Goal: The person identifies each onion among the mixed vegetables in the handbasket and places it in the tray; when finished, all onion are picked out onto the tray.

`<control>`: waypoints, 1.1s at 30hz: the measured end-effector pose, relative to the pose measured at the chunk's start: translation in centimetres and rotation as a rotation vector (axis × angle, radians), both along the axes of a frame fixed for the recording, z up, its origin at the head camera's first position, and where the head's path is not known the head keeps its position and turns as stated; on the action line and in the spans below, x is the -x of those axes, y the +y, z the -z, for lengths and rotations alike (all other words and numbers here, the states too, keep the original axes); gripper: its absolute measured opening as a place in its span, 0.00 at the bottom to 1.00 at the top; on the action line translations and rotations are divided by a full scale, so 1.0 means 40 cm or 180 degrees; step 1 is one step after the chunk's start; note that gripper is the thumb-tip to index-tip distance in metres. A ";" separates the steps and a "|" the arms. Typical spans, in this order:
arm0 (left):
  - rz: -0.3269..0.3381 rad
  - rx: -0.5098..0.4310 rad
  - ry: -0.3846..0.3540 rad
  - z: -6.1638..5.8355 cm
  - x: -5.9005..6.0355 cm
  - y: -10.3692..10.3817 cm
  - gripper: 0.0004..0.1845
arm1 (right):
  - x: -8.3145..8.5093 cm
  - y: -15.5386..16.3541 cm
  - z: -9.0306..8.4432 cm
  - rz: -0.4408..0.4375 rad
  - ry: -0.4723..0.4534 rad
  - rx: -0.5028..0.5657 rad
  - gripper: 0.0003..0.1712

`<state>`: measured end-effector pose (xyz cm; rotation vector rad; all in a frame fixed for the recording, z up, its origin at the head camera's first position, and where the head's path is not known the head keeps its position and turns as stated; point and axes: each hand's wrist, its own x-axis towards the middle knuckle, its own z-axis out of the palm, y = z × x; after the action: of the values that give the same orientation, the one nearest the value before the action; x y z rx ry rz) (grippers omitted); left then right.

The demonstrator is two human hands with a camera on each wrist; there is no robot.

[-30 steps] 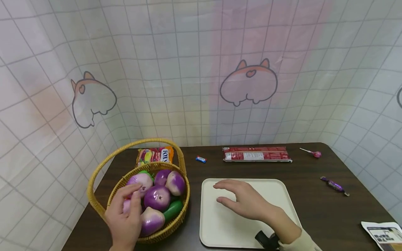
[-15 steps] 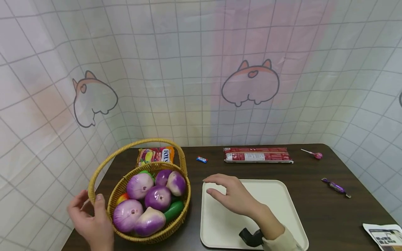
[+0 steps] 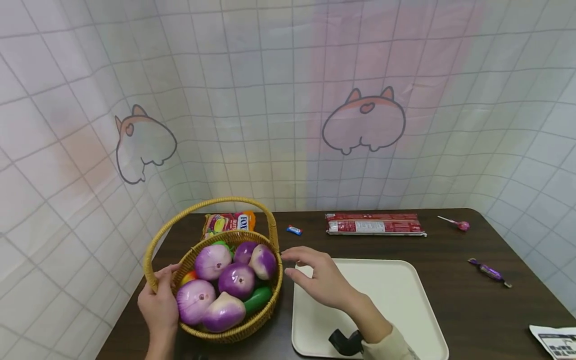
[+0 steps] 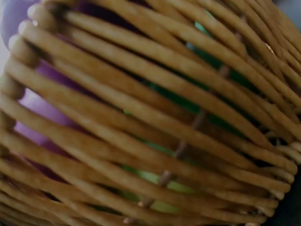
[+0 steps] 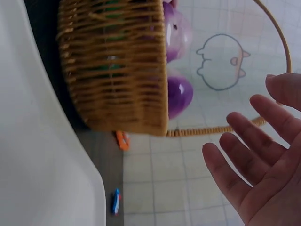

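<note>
A wicker basket with a tall arched handle stands on the left of the table. It holds several purple-and-white eggplants, a long green vegetable and a partly covered red-yellow piece. My left hand grips the basket's left side by the foot of the handle; its fingers are partly hidden. Only the woven wall fills the left wrist view. Fingers spread, my right hand holds nothing; in the head view it hovers over the tray's left corner, close to the basket's right rim.
A cream tray lies right of the basket. Behind are a Fox's candy bag, a small blue wrapped candy and a long red packet. A lollipop, a purple wrapped candy and a white packet lie right.
My left hand has gone from above the eggplants to the basket's left side, and the basket has shifted slightly right. My right hand has moved left toward the basket.
</note>
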<state>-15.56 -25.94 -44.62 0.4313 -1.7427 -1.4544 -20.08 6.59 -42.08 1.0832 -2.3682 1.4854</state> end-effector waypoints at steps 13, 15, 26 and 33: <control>0.0383 -0.0472 0.0433 0.039 0.008 0.004 0.17 | -0.005 -0.092 0.005 -0.0275 -0.0641 0.0312 0.25; 0.0454 -0.0592 0.0399 0.047 0.006 0.005 0.15 | -0.013 -0.108 0.018 -0.0313 -0.0736 0.0421 0.26; 0.0596 -0.0918 0.0393 0.064 0.001 0.012 0.11 | -0.061 -0.180 0.075 -0.0393 -0.0604 0.0738 0.27; 0.0555 -0.0850 0.0391 0.070 0.001 0.010 0.14 | -0.084 -0.211 0.103 -0.0221 0.0114 0.0550 0.28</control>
<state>-15.62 -25.52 -47.40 0.3257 -1.5252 -1.8101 -16.71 -1.83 -46.19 1.1494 -2.1525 1.6440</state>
